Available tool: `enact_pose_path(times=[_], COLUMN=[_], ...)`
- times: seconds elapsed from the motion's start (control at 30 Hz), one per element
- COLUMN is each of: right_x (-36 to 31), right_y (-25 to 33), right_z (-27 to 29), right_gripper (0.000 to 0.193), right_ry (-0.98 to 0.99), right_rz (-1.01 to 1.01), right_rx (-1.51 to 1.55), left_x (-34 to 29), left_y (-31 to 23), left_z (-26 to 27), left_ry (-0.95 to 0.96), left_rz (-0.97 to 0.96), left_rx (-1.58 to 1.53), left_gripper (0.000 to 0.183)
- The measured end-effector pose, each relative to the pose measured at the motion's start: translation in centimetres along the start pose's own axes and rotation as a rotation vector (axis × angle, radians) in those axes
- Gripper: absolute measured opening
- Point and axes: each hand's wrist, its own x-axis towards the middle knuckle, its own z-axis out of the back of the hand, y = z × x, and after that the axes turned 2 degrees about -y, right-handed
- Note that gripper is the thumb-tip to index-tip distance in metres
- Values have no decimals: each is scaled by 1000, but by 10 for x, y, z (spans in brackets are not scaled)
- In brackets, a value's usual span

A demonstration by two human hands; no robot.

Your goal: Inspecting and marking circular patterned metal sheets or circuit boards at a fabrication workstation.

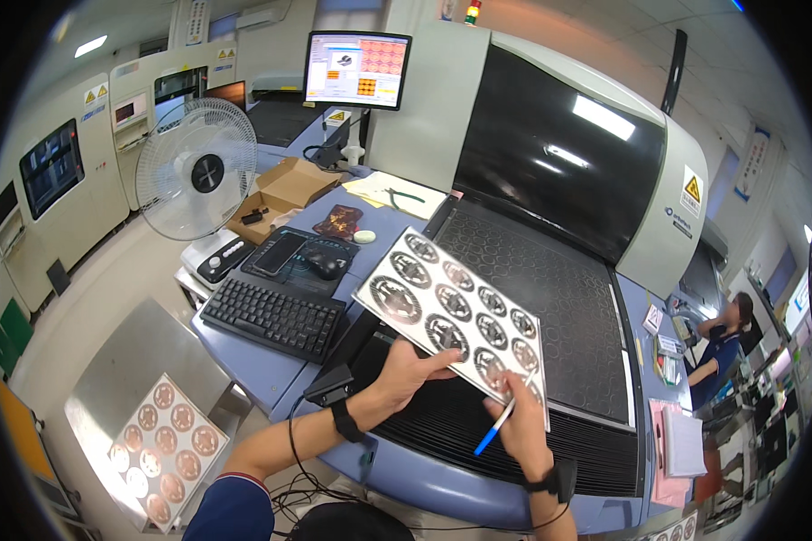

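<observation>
The left hand (412, 368) is pinching the near edge of a thin panel of round circuit boards (451, 311) above the machine bed (550, 307); the right hand (519, 424), gripping a blue pen (496, 431), is steadying it. It looks light, flexible, best edge-held.

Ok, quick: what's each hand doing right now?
Left hand: closed on the near edge of the panel of round circuit pieces.
Right hand: holds a blue-and-white pen, fingers on the panel's near corner.

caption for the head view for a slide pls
Left hand and right hand, with a blue pen, hold a panel of round circuit patterns over a dark machine bed.
</observation>
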Motion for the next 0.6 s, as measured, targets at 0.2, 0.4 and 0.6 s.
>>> enact_pose_path(times=[0.2, 0.4, 0.6], right_x=[-85, -124, -123], right_y=[30, -6, 4], right_z=[35, 4, -24], right_gripper=[69, 42, 14], right_ry=[-593, -406, -294], right_rz=[-57, -202, -467], right_rx=[453, 896, 753], left_x=[-122, -260, -260], left_y=[-18, -12, -9], left_z=[52, 103, 132], left_ry=[-246, -527, -509], left_rz=[-101, -311, -126], left_rx=[-104, 137, 273], left_gripper=[70, 74, 74])
